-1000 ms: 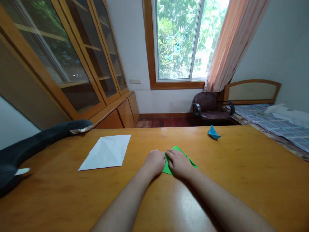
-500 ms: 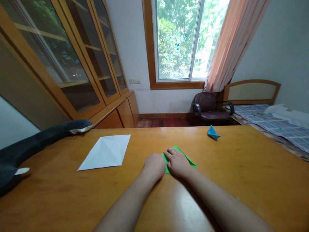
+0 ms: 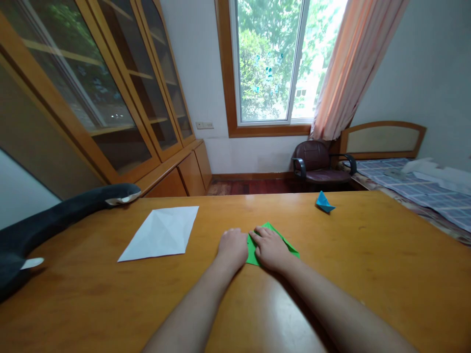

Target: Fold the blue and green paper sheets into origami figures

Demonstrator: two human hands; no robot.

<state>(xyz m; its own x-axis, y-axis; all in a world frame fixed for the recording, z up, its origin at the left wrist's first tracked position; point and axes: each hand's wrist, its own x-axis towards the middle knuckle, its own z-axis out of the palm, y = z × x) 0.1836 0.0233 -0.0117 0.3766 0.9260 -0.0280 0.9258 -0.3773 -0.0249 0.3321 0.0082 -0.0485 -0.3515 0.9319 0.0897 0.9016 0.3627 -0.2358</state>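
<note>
A folded sheet of green paper (image 3: pixel 253 255) lies on the wooden table in front of me, partly covered by my hands. My right hand (image 3: pixel 271 249) rests on top of it, palm down, with its fingers stretched out and slightly apart. At the paper's left edge is my left hand (image 3: pixel 233 249), its fingers curled in against that edge; the fingertips are mostly hidden. Along the paper's right side a folded flap stands a little raised.
A creased white paper sheet (image 3: pixel 162 234) lies to the left, and a small blue folded paper boat (image 3: pixel 324 202) sits at the far right. A dark plush toy (image 3: pixel 69 208) stretches along the table's left side. Beyond the table stands an office chair (image 3: pixel 314 159).
My left hand has shifted slightly left and up, baring more of the paper's left part. The right hand stays in place on the paper.
</note>
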